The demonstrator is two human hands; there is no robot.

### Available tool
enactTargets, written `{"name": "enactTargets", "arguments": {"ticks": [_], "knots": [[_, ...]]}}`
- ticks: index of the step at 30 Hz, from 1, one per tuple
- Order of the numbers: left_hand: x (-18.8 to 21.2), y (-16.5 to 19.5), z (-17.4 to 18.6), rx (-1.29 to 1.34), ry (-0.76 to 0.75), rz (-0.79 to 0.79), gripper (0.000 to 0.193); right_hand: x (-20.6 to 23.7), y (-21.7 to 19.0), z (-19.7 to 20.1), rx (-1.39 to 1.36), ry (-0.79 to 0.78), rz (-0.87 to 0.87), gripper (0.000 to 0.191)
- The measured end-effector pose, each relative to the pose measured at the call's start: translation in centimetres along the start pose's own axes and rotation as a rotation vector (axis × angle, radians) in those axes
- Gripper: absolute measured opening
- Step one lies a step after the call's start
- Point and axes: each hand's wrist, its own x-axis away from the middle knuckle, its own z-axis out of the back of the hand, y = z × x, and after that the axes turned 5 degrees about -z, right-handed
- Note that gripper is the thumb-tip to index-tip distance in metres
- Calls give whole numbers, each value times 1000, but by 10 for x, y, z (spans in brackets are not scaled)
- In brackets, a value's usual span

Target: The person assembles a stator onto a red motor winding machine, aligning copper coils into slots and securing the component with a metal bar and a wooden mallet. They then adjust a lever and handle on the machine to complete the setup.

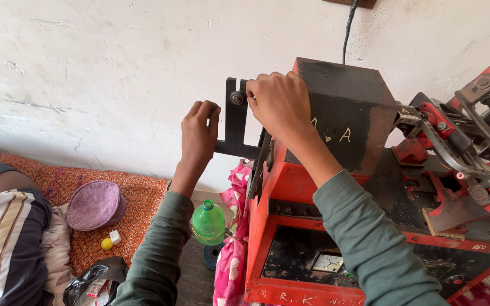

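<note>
Black metal bracket point(235, 122) at 9 o'clock of red machine point(290, 187): left hand point(198, 135) grips its edge, right hand point(279, 105) pinches its top bolt point(236, 98).

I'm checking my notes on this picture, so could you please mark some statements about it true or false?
1. Both hands are on the black bracket. True: left hand, right hand.
2. The bottle is blue. False: it is green.
3. The machine is red and black. True.
4. A purple cap lies on the patterned cloth. True.
5. The right hand grips the bottle. False: it is at the bracket's bolt.
</note>
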Motion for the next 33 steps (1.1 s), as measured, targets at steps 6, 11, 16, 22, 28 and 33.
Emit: {"name": "enactTargets", "arguments": {"ticks": [6, 11, 16, 22, 28, 33], "knots": [[9, -7, 0, -17, 1, 12, 10, -1, 2, -2, 7, 10, 16, 7], [16, -13, 2, -9, 7, 50, 10, 0, 4, -3, -3, 22, 11, 7], [22, -19, 3, -17, 3, 26, 7, 1, 6, -4, -12, 38, 19, 7], [22, -22, 3, -173, -17, -40, 4, -1, 7, -3, -11, 15, -3, 8], [27, -22, 14, -164, 19, 11, 4, -2, 6, -6, 27, 71, 36, 8], [32, -26, 16, -128, 36, 27, 6, -2, 10, -13, 41, 58, 26, 8]]}}
